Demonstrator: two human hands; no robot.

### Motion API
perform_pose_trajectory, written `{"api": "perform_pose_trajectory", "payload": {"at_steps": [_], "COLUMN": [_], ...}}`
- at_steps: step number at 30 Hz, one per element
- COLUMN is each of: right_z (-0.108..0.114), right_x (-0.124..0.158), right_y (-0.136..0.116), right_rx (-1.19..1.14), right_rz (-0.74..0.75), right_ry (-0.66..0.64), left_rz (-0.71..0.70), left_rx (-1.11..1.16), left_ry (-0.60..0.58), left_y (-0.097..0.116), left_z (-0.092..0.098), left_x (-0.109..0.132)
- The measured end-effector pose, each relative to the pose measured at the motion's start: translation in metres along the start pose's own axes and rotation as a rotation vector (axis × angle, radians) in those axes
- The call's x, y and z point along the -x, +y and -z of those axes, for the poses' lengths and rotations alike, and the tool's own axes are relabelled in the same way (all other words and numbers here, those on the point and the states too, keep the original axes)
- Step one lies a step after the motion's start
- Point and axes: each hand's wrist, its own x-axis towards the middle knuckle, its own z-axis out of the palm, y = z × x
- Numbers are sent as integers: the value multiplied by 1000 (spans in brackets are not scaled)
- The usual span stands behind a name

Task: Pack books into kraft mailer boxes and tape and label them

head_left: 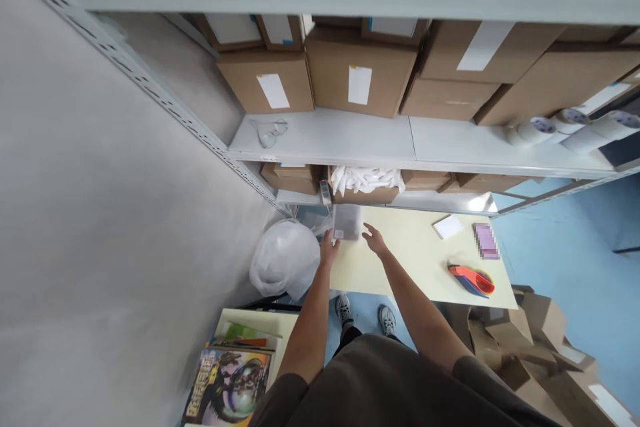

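A grey, flat rectangular package (347, 222) with a small white label lies at the left end of the pale yellow table (400, 253). My left hand (329, 248) is at its lower left corner, with the fingers close against the edge; whether they grip it is too small to tell. Just right of the package, my right hand (374, 239) has its fingers apart and holds nothing. A small gap separates it from the package. Farther right on the table are a white box (449, 227), a purple item (486, 241) and a red and blue shoe-like object (473, 280).
Metal shelving (325, 140) with cardboard boxes (360, 73) and tape rolls (537, 130) stands beyond the table. A large plastic bag (285, 259) is on the left, above a stack of magazines (230, 383). Cardboard (505, 330) is piled at the lower right.
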Motion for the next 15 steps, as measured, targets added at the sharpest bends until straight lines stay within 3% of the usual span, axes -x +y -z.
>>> {"api": "perform_pose_trajectory", "payload": {"at_steps": [4,8,15], "right_z": [20,39,32], "right_x": [27,53,114], "right_y": [-11,-20,-24], "right_rx": [63,82,80], "right_rz": [128,208,447], "right_ry": [-54,-157,-391], "left_rz": [6,-23,67], "left_rx": [66,120,210], "left_ry": [115,248,421], "left_y": [26,51,45], "left_z": [13,15,-3], "left_x": [35,90,217]}}
